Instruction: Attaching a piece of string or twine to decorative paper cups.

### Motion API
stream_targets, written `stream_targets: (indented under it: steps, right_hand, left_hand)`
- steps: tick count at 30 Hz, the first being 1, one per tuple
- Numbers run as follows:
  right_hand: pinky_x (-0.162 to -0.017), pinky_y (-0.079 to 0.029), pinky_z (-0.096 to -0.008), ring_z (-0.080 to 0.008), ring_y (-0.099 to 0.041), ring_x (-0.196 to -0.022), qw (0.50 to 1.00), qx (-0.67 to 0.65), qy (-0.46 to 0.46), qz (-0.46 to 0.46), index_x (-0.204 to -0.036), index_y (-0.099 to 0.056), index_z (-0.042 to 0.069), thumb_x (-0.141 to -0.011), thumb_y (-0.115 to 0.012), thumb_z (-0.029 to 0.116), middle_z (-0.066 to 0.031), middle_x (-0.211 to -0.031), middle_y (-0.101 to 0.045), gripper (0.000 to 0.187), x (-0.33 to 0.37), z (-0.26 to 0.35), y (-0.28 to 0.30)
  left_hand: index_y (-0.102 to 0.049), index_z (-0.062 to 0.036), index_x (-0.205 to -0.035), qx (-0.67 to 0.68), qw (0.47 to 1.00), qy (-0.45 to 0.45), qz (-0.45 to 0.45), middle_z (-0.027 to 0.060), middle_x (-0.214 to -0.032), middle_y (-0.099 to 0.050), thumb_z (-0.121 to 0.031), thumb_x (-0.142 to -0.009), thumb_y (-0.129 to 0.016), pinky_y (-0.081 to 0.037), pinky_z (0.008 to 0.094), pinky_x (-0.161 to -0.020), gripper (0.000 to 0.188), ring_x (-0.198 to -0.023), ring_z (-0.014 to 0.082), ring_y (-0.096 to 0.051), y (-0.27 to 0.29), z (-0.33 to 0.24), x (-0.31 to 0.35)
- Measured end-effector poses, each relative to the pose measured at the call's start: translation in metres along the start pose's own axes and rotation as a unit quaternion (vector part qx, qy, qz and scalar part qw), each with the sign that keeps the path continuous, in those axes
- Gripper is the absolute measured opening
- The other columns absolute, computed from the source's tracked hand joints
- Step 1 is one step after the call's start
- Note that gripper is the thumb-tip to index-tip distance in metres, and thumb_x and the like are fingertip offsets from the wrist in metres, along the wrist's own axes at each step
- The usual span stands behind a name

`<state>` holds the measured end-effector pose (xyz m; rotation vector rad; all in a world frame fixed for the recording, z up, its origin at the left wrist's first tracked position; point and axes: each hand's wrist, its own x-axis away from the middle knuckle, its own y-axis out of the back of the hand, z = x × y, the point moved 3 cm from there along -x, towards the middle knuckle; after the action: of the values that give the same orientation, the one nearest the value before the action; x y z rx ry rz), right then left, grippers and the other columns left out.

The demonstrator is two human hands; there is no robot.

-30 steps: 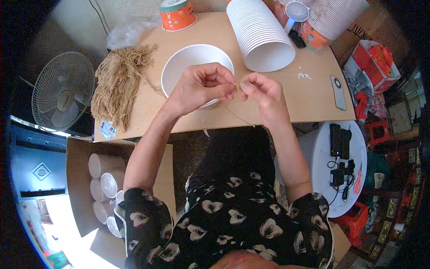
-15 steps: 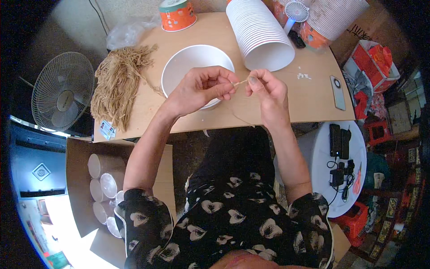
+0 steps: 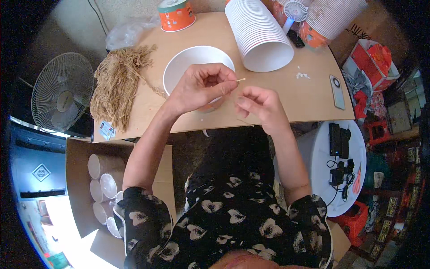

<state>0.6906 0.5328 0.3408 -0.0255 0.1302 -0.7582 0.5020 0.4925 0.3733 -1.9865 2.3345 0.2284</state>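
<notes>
My left hand [image 3: 204,87] is closed in a pinch above the near rim of a white paper bucket [image 3: 183,60]. A short pale end of tan string [image 3: 242,80] sticks out past its thumb and fingertip. To its right and a little lower, my right hand [image 3: 262,107] has its fingers curled together and slightly blurred. What lies between them, if anything, cannot be made out. Below it, a thin strand shows faintly at the table edge. A thick bundle of tan string [image 3: 118,85] lies on the left of the table, one strand trailing toward the bucket.
A stack of white paper buckets [image 3: 262,40] lies at the back, an orange bucket [image 3: 177,17] behind. On the right are a phone [image 3: 337,92], white scraps [image 3: 303,75] and a small fan [image 3: 296,11]. A cardboard box [image 3: 161,179] with clear tubs stands lower left.
My right hand has come away from the left, moving down and slightly left. My left hand has stayed nearly in place, and the string end at its fingertips now points out free.
</notes>
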Motion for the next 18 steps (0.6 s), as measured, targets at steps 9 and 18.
stream_targets:
  steps: [9, 18]
  right_hand:
    - [-0.06, -0.041, -0.0276, -0.0109, -0.05, -0.061, 0.974, -0.216, 0.048, -0.043, -0.098, -0.062, 0.001, -0.094, -0.064, 0.014, -0.0036, -0.075, -0.059, 0.014, 0.018, 0.002, 0.028]
    - [-0.046, -0.034, -0.0288, -0.0129, -0.045, -0.047, 0.942, -0.29, 0.153, 0.077, -0.08, -0.054, 0.005, -0.092, -0.072, 0.029, -0.0035, -0.059, -0.052, 0.032, 0.042, 0.001, 0.024]
  left_hand:
    - [-0.068, -0.001, -0.092, -0.224, 0.947, -0.224, 0.047, 0.0062, -0.095, -0.069, -0.001, -0.085, -0.07, -0.052, 0.0302, -0.067, 0.007, -0.079, 0.0155, -0.065, -0.005, -0.018, 0.004]
    - [-0.069, -0.0025, -0.089, -0.333, 0.918, -0.213, 0.034, 0.0126, -0.106, -0.07, -0.001, -0.079, -0.07, -0.057, 0.0384, -0.079, 0.01, -0.097, 0.0295, -0.069, -0.005, -0.025, 0.018]
